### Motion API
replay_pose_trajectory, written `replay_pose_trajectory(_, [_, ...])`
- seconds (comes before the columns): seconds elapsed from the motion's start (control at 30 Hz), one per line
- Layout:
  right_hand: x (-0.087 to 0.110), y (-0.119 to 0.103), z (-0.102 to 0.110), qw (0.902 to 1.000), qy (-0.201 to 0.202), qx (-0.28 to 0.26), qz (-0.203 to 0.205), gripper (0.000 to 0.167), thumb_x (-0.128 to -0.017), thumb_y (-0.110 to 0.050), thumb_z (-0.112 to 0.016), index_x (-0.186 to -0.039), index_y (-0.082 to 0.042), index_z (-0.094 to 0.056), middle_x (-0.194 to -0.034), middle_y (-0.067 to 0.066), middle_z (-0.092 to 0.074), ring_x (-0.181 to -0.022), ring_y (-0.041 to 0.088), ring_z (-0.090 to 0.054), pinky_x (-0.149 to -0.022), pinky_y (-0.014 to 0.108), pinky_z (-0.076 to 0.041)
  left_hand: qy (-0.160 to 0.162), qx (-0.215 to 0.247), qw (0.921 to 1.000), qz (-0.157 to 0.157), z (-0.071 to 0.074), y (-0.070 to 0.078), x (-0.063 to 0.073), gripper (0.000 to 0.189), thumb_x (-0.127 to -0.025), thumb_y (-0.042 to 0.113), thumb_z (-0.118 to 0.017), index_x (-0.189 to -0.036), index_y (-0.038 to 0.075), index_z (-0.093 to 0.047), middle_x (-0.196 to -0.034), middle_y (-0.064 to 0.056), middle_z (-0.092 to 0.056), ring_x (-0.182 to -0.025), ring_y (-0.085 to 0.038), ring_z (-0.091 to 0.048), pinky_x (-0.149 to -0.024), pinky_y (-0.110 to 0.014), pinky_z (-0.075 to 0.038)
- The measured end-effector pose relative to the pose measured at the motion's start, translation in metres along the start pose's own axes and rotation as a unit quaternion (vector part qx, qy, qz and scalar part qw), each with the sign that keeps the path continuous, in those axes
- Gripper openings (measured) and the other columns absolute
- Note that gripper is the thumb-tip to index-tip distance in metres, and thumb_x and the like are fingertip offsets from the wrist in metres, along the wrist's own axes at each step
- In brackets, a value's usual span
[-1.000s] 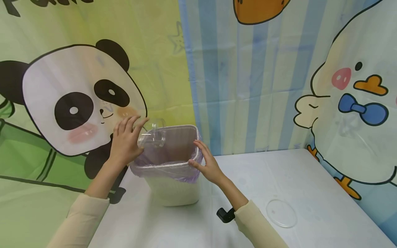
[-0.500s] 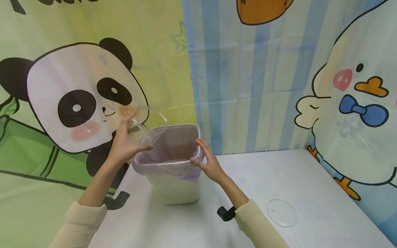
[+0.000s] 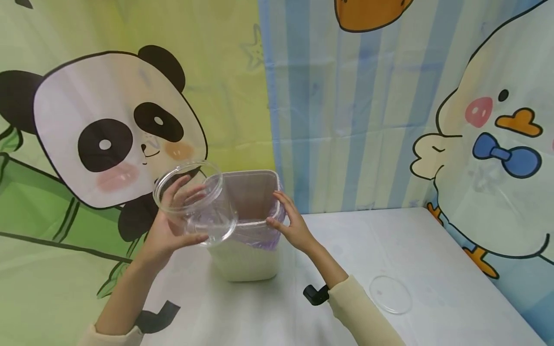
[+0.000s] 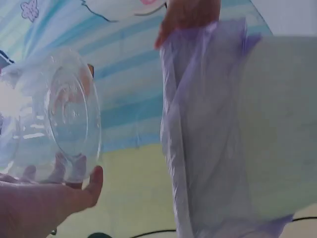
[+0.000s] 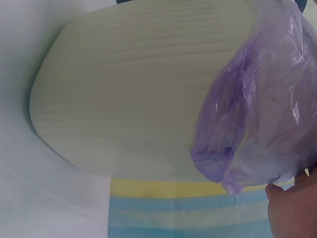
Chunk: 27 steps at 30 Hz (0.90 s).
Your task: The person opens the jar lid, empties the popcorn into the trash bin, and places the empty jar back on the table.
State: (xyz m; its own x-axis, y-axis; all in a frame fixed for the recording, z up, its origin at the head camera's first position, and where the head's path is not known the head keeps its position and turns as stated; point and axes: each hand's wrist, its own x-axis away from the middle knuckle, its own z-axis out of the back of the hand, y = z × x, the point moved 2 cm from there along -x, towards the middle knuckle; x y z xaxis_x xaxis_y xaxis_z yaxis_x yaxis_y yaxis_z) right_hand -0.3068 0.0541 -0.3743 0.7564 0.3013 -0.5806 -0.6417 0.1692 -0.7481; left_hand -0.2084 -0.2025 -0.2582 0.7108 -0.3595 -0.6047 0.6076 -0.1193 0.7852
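My left hand [image 3: 166, 235] grips a clear, wide-mouthed plastic jar [image 3: 220, 211], fingers round its far side and thumb at the near side. The jar is tilted, its mouth towards the upper left, its base near the bin. In the left wrist view nothing shows inside the jar [image 4: 69, 109]. A pale trash can [image 3: 244, 264] stands upright, lined with a purple plastic bag [image 3: 261, 239] folded over its rim. My right hand [image 3: 298, 233] holds the can's right rim, thumb at the front corner. The jar hides the can's left rim.
On the white table [image 3: 337, 259] a clear round lid [image 3: 391, 294] lies flat at the right. A striped and cartoon-printed curtain [image 3: 320, 120] hangs behind the table. Dark straps [image 3: 316, 295] hang by the wrists.
My left hand has drawn the jar from over the can's left rim back towards me, turning its mouth from the right to the upper left. The right hand stays at the rim.
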Motion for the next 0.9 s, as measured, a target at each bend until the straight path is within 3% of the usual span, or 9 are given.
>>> replay_pose_trajectory(0.2, [0.002, -0.029, 0.004, 0.9999, -0.007, -0.002, -0.012, 0.065, -0.086, -0.006, -0.063, -0.142, -0.003, -0.03, -0.15, 0.014, -0.021, -0.137, 0.027, -0.017, -0.107, 0.052, -0.019, -0.086, 0.001, 0.9895, -0.116, -0.029, -0.002, 0.016, 0.114, -0.056, -0.01, -0.081, -0.143, -0.006, -0.007, -0.141, -0.026, -0.031, -0.128, -0.033, -0.035, -0.103, -0.033, -0.033])
replay_pose_trajectory(0.27, [0.002, -0.035, 0.005, 0.9998, -0.009, 0.003, -0.018, 0.065, -0.086, -0.007, -0.063, -0.142, -0.003, -0.03, -0.15, 0.012, -0.021, -0.137, 0.027, -0.017, -0.107, 0.051, -0.019, -0.098, 0.001, 0.9852, -0.141, -0.037, -0.003, 0.02, 0.115, -0.056, -0.004, -0.083, -0.141, -0.01, -0.006, -0.14, -0.027, -0.03, -0.127, -0.033, -0.035, -0.105, -0.035, -0.031])
replay_pose_trajectory(0.37, [0.002, -0.037, 0.006, 0.9996, -0.011, 0.01, -0.025, 0.064, -0.087, -0.007, -0.062, -0.143, -0.005, -0.03, -0.15, 0.011, -0.021, -0.137, 0.027, -0.017, -0.107, 0.052, -0.019, -0.113, 0.005, 0.9818, -0.153, -0.048, -0.006, 0.025, 0.115, -0.056, 0.0, -0.085, -0.138, -0.014, -0.006, -0.138, -0.031, -0.029, -0.127, -0.035, -0.035, -0.105, -0.036, -0.03])
replay_pose_trajectory(0.5, [0.0, -0.015, 0.004, 0.9996, -0.004, 0.022, -0.017, 0.067, -0.089, -0.037, -0.06, -0.144, -0.013, -0.03, -0.15, 0.008, -0.022, -0.137, 0.021, -0.018, -0.106, 0.052, -0.02, -0.132, -0.005, 0.9824, -0.133, -0.062, -0.012, 0.037, 0.113, -0.056, 0.002, -0.086, -0.136, -0.018, -0.008, -0.137, -0.035, -0.025, -0.129, -0.035, -0.032, -0.106, -0.035, -0.028])
replay_pose_trajectory(0.57, [-0.001, -0.012, 0.004, 0.9998, 0.001, 0.019, -0.007, 0.068, -0.088, -0.038, -0.061, -0.143, -0.012, -0.031, -0.15, 0.01, -0.022, -0.137, 0.022, -0.018, -0.106, 0.054, -0.02, -0.144, -0.01, 0.9828, -0.115, -0.067, -0.02, 0.044, 0.113, -0.057, 0.001, -0.086, -0.136, -0.017, -0.008, -0.138, -0.035, -0.023, -0.13, -0.035, -0.03, -0.107, -0.033, -0.027])
replay_pose_trajectory(0.6, [0.0, -0.012, 0.005, 0.9998, 0.003, 0.019, -0.002, 0.068, -0.088, -0.038, -0.061, -0.143, -0.012, -0.031, -0.149, 0.012, -0.022, -0.137, 0.022, -0.018, -0.106, 0.054, -0.02, -0.148, -0.012, 0.9834, -0.104, -0.069, -0.024, 0.048, 0.113, -0.057, 0.0, -0.086, -0.137, -0.017, -0.008, -0.138, -0.036, -0.023, -0.13, -0.035, -0.03, -0.107, -0.032, -0.027])
replay_pose_trajectory(0.73, [0.001, -0.034, 0.007, 0.9999, -0.002, 0.016, -0.003, 0.065, -0.086, -0.005, -0.063, -0.142, -0.002, -0.03, -0.148, 0.017, -0.022, -0.136, 0.03, -0.019, -0.106, 0.054, -0.02, -0.163, -0.012, 0.9842, -0.068, -0.076, -0.048, 0.065, 0.113, -0.057, -0.002, -0.085, -0.138, -0.015, -0.009, -0.135, -0.036, -0.026, -0.128, -0.036, -0.033, -0.106, -0.032, -0.029])
replay_pose_trajectory(0.9, [0.0, -0.038, 0.006, 0.9995, -0.01, 0.028, -0.012, 0.064, -0.086, -0.004, -0.062, -0.142, -0.002, -0.03, -0.149, 0.015, -0.022, -0.137, 0.029, -0.019, -0.106, 0.052, -0.021, -0.176, 0.004, 0.9837, -0.037, -0.088, -0.08, 0.087, 0.11, -0.059, 0.002, -0.085, -0.139, -0.012, -0.011, -0.133, -0.034, -0.032, -0.121, -0.039, -0.039, -0.103, -0.037, -0.034])
